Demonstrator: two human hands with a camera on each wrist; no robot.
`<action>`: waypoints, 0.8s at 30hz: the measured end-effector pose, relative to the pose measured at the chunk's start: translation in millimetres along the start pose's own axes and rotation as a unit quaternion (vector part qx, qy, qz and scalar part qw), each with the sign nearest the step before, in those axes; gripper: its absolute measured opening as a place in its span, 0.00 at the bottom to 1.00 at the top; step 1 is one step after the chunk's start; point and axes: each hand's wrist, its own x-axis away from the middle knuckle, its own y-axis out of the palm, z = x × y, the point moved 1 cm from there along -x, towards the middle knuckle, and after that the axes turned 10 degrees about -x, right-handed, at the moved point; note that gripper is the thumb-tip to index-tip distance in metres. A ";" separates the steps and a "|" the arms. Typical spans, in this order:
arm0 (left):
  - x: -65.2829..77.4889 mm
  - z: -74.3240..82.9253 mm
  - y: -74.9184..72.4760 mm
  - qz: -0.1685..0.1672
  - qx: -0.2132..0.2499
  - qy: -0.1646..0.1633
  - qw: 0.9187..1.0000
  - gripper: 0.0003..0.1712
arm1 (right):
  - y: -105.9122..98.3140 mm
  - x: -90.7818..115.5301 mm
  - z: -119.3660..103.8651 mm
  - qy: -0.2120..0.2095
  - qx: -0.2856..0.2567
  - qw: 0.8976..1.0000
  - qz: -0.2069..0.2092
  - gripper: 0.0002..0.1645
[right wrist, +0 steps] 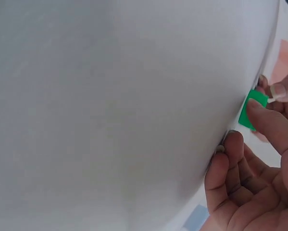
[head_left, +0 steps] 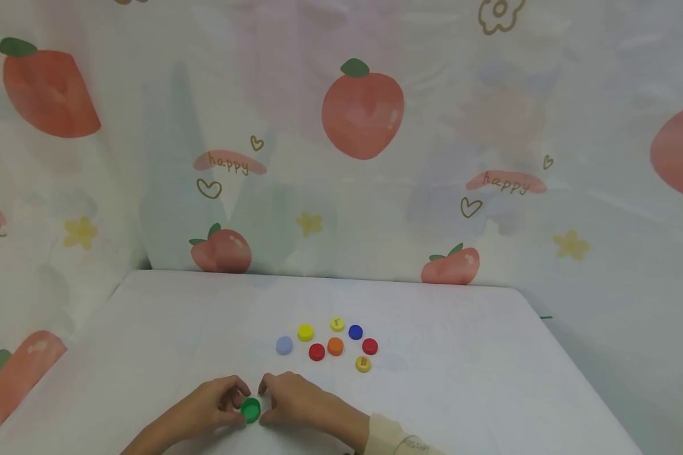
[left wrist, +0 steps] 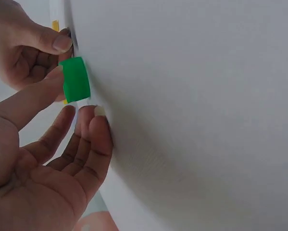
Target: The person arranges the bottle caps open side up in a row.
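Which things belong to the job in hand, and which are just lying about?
In the job:
green round plastic cap
left hand
right hand

Apparently lying about:
pale blue round cap
two red round caps
orange round cap
dark blue round cap
three yellow round caps

Cream sleeve (head_left: pixel 382 436) on the right arm (head_left: pixel 344 414); small dark lettering (head_left: pixel 415 443); thin curved line (head_left: pixel 398 446)

Smooth plastic green cap (head_left: pixel 251 411)
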 end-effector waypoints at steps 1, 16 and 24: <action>0.4 0.5 -1.3 0.000 -0.005 -0.003 1.000 0.21 | -1.6 0.7 1.0 0.003 -0.001 1.000 0.002 0.21; -7.8 7.3 -22.0 0.007 -0.061 -0.029 0.998 0.10 | -29.9 0.3 17.8 0.014 -0.016 0.994 0.108 0.18; -20.2 6.5 -25.8 0.010 -0.079 -0.061 0.995 0.13 | -42.1 -1.2 26.4 -0.004 0.014 0.985 0.171 0.20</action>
